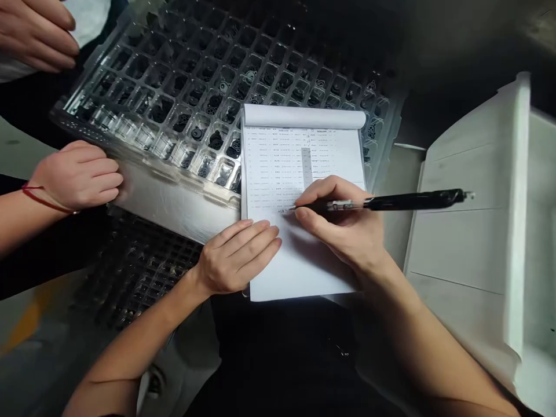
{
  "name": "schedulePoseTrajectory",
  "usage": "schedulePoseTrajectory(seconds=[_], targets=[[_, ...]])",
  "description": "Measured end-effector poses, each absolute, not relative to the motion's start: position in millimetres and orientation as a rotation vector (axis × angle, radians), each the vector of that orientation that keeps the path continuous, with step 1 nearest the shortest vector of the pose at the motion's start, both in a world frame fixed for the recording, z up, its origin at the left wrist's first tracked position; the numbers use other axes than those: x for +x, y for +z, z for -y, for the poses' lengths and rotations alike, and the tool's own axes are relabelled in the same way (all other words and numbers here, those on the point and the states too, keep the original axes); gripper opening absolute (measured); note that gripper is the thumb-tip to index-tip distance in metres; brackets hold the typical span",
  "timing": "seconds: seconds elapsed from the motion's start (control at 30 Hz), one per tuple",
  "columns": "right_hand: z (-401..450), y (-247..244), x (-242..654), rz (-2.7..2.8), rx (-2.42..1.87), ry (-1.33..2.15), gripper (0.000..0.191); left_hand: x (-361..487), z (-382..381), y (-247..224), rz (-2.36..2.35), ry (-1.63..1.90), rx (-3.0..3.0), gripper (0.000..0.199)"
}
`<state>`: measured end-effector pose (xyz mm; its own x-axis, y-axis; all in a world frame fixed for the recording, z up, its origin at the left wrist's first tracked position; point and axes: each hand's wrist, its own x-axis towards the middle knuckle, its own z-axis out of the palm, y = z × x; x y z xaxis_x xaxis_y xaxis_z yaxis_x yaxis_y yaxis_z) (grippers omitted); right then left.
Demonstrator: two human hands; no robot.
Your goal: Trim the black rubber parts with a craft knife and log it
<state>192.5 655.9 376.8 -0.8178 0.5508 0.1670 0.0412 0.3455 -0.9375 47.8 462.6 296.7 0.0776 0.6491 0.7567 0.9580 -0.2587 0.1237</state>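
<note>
My right hand (347, 223) pinches a black pen (403, 201), its tip touching a printed sheet (299, 272) beside a small handwritten mark. The sheet carries rows of fine print and a grey-shaded strip; its top page is rolled back into a white fold (304, 117). On the paper's left edge lies my left hand (241, 255), flat, with its fingers stretched out. Beneath the pad is a clear plastic tray (174, 147) of many small compartments, most holding dark ring-like parts.
Another person's hand with a red wrist cord (78, 176) rests by the tray's metal support (174, 194). A further hand (37, 32) is at upper left. More gridded trays (143, 263) sit lower down. A white box-like panel (464, 231) stands at right.
</note>
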Motion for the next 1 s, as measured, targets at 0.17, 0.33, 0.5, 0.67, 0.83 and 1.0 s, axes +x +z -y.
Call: schedulePoseTrajectory(seconds=[0.17, 0.33, 0.5, 0.67, 0.83, 1.0], targets=[[-653, 374, 190, 2.23, -0.445, 1.289, 0.01, 46, -469, 302, 1.568, -0.978, -1.934, 0.026], [-655, 369, 194, 2.279, -0.349, 1.256, 0.013, 47, -466, 307, 1.621, -0.953, -1.95, 0.023], [-656, 368, 194, 2.297, -0.328, 1.238, 0.013, 47, -462, 310, 1.655, -0.941, -2.008, 0.025], [-656, 368, 195, 2.32, -0.325, 1.191, 0.012, 49, -462, 311, 1.681, -0.949, -1.998, 0.024], [-657, 366, 196, 2.339, -0.302, 1.2, 0.014, 50, -462, 310, 1.683, -0.953, -1.977, 0.021], [-657, 365, 194, 2.351, -0.271, 1.18, 0.016, 50, -462, 310, 1.685, -0.97, -1.985, 0.021]])
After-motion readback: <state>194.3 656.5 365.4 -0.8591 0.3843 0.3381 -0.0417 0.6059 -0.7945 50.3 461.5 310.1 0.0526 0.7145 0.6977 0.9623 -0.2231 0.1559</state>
